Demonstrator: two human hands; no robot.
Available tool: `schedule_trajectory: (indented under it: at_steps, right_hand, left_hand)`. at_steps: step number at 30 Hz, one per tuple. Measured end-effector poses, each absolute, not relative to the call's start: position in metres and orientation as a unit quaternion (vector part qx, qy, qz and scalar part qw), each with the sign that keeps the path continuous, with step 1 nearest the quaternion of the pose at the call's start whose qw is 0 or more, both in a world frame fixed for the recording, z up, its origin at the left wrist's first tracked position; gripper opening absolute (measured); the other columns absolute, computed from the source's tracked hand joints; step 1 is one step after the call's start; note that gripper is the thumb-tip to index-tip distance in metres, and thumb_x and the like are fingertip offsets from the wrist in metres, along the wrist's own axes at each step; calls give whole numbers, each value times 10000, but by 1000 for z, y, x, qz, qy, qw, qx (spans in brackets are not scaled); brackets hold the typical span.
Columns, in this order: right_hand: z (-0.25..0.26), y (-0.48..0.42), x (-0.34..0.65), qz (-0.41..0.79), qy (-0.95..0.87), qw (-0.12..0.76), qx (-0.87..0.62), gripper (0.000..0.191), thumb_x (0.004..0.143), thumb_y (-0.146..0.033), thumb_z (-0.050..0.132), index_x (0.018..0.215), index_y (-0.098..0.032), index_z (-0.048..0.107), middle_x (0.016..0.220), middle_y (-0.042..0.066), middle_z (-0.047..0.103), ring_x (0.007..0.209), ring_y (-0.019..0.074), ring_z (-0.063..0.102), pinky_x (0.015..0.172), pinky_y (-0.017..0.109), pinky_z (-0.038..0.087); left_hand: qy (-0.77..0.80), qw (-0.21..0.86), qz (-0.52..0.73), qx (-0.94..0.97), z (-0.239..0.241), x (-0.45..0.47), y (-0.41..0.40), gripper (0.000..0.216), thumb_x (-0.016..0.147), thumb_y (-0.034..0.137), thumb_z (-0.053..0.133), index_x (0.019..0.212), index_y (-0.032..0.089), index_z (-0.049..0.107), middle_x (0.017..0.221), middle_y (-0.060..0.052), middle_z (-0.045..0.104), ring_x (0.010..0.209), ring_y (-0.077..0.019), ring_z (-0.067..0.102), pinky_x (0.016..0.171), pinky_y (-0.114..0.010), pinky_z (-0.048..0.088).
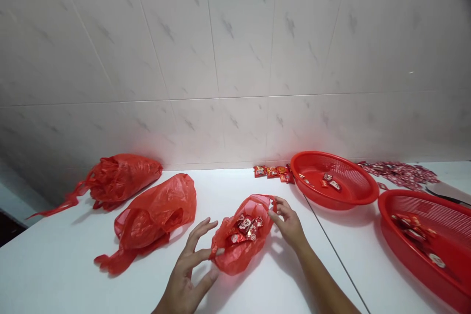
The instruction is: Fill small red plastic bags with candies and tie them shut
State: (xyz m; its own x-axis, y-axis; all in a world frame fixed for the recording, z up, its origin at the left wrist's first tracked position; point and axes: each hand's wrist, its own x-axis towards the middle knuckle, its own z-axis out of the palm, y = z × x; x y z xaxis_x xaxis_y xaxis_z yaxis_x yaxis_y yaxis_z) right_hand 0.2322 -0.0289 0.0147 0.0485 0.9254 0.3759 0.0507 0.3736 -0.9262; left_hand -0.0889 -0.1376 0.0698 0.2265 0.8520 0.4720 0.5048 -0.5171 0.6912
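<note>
A red plastic bag point(235, 264) lies on the white table with its mouth spread, and several wrapped candies point(247, 228) show inside it. At the bag's right rim my right hand point(289, 223) pinches the plastic between thumb and fingers. My left hand point(187, 270) is at the left side, fingers stretched apart; one finger is at the bag's left edge, touching it or hooked in its handle. The thumb stays clear of the plastic.
Two more red bags, one crumpled point(158, 211) and one tied point(127, 176), lie to the left. Small red packets point(272, 171) rest by the tiled wall. On the right stand a round red basket point(334, 201) and a larger one point(412, 250), with a packet pile point(401, 174) behind.
</note>
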Motion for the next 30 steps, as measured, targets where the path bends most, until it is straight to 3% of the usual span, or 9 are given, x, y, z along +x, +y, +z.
schedule_trajectory:
  at_steps: [4,8,14,18,24,27,30]
  right_hand:
    - [74,-24,229,411,-615,568,-361,365,905,-549,752,737,-226,739,1379,136,696,1320,343,615,1143,490,432]
    - [128,-24,231,439,-614,580,-307,326,917,-524,755,788,-227,786,1429,122,684,1412,360,550,1178,546,402]
    - [148,-32,234,482,-565,626,-237,227,929,-491,756,942,-274,823,1372,110,719,1412,376,556,1177,602,417]
    - [148,-39,238,495,-568,618,-226,287,913,-497,782,1112,-291,777,1160,110,777,1210,345,692,1069,561,527]
    - [154,-46,242,554,-606,534,-202,402,935,-471,766,1281,-295,662,953,47,711,982,255,734,913,448,589]
    - [148,-39,237,605,-589,510,-164,432,966,-516,689,1333,-302,609,761,-42,576,626,162,628,719,374,574]
    - [147,-33,229,543,-630,476,-286,440,981,-469,650,1378,-282,609,700,-65,495,555,128,475,603,290,468]
  left_hand:
    - [467,246,462,713,81,-95,-139,418,840,427,797,1255,372,787,1567,-80,581,1513,-397,457,1234,-622,388]
    - [515,278,565,582,99,-97,-127,614,813,507,827,1368,268,718,1471,-136,662,1421,-394,569,1191,-564,473]
    - [489,268,657,507,146,-92,-109,618,864,498,799,1389,200,669,1431,-144,686,1405,-371,588,1190,-526,482]
    - [484,241,655,528,171,-74,-108,574,886,490,779,1378,215,671,1398,-127,700,1351,-349,636,1157,-492,521]
    - [507,241,584,587,169,-50,-98,757,883,473,782,1562,314,486,1408,-104,676,1139,-285,750,991,-439,633]
    - [491,269,581,591,162,-44,-93,732,905,474,759,1559,294,486,1392,-122,678,1117,-278,752,1007,-458,624]
    - [490,289,567,596,159,-39,-92,630,907,477,753,1475,257,595,1426,-146,664,1232,-319,702,1063,-484,590]
